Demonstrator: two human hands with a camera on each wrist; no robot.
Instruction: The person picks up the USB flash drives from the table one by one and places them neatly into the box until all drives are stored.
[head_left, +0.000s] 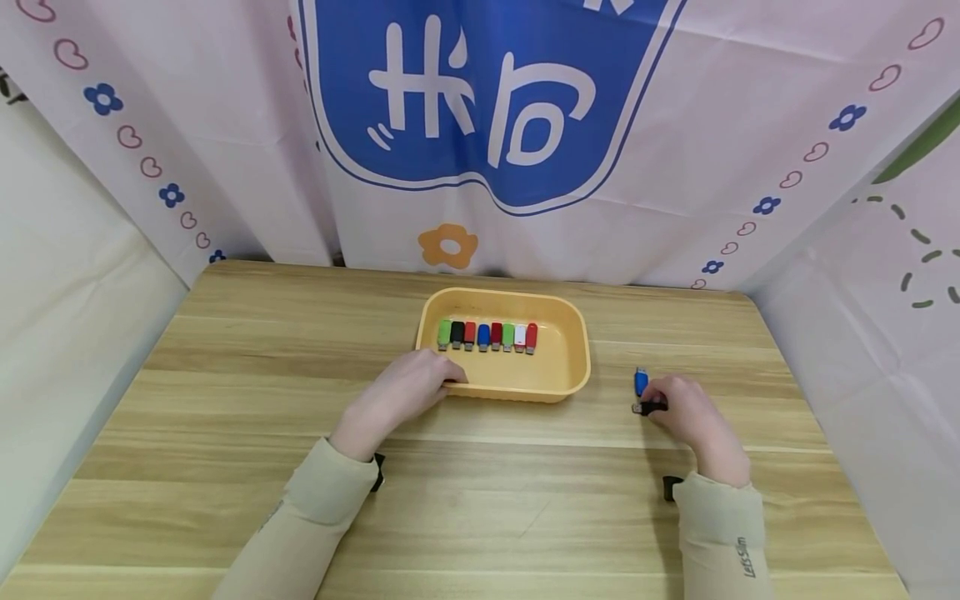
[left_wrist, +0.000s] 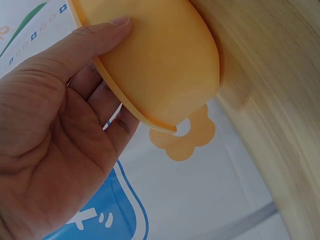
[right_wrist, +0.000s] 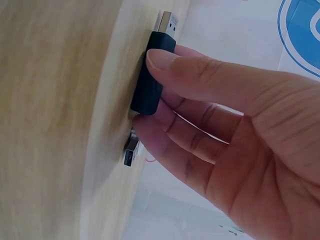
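Note:
The near left rim of a yellow plastic tray (head_left: 555, 333) is gripped by my left hand (head_left: 408, 385), its thumb (left_wrist: 107, 37) against the outer wall in the left wrist view. A row of several USB sticks in green, black, red, blue and white lies inside the tray, a white USB stick (head_left: 520, 336) among them. To the right of the tray, my right hand (head_left: 686, 410) pinches a black USB stick (right_wrist: 150, 75) between thumb and fingers, metal plug exposed. Just beyond that hand, a blue USB stick (head_left: 641, 381) lies on the table, plug pointing away.
The wood-grain table (head_left: 480, 517) runs up to a printed white curtain (head_left: 645, 242) at the back. Pale cloth also hangs along the left and right sides. Small black pieces (head_left: 671, 487) show at the cuffs of both sleeves.

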